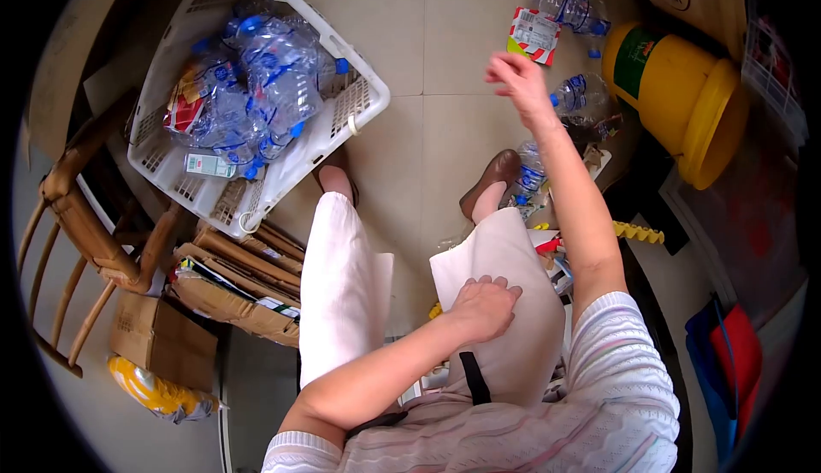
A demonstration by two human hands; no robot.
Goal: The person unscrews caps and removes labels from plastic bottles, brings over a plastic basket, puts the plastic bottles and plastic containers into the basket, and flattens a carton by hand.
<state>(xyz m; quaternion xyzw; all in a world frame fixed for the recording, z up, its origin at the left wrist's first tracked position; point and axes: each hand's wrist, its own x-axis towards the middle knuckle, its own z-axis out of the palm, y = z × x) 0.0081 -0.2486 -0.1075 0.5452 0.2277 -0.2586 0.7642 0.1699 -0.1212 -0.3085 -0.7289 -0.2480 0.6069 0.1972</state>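
My left hand lies across my right thigh, palm down, its fingers stretched over the white trousers and holding nothing. My right hand is raised above the floor, fingers loosely bent and apart, with nothing visible in it. Just beyond it lies a flat red-and-white striped carton. Close by on the floor are clear plastic bottles with blue caps, including one bottle beside my right wrist and another near my right shoe.
At front left, a white plastic basket holds many crushed bottles. Flattened cardboard and a bamboo chair stand at my left. A yellow bucket lies on its side at right. Tiled floor lies between.
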